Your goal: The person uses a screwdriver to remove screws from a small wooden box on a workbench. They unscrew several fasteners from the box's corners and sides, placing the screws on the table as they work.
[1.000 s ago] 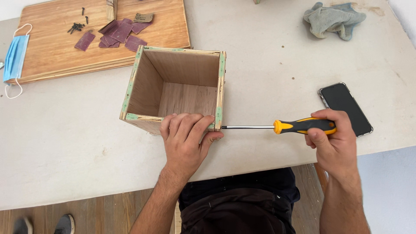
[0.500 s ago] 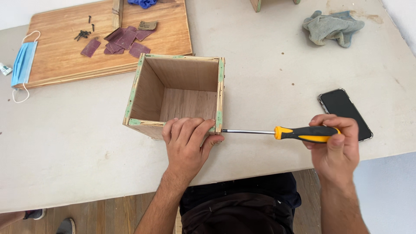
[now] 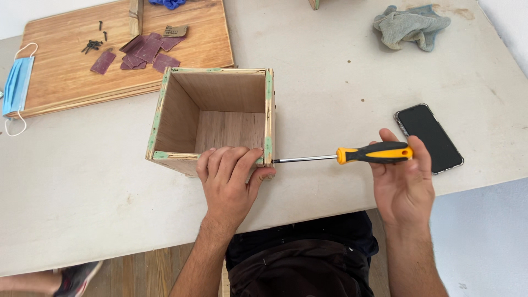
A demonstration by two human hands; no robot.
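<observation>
An open wooden box (image 3: 214, 118) sits on the white table (image 3: 341, 77), close to its near edge and a little left of the middle. The left hand (image 3: 231, 181) lies over the box's near wall at the right-hand corner, fingers curled over the rim and thumb pressed to the outside, so the box is braced against a sideways push. The right hand (image 3: 404, 184) holds a screwdriver (image 3: 352, 155) with a yellow and black handle, lying level and parallel to the near edge. Its tip meets the outer face of the box's right wall at the near corner, seemingly at a screw, though the screw head is too small to make out. The right fingers are loosely spread: the handle rests between thumb and fingertips with the palm open, a light grip suited to twirling rather than bearing down.

Toward the far left corner lies a wooden board (image 3: 71, 77) carrying dark screws (image 3: 92, 45) and purple sandpaper scraps (image 3: 144, 52). A blue face mask (image 3: 16, 85) lies at the left edge, a grey rag (image 3: 410, 25) near the far right, and a black phone (image 3: 429, 137) just beyond the right hand.

Compared with half a second ago, the right hand has opened: then it was closed around the handle, now the fingers are released. Box, left hand and screwdriver line keep their places.
</observation>
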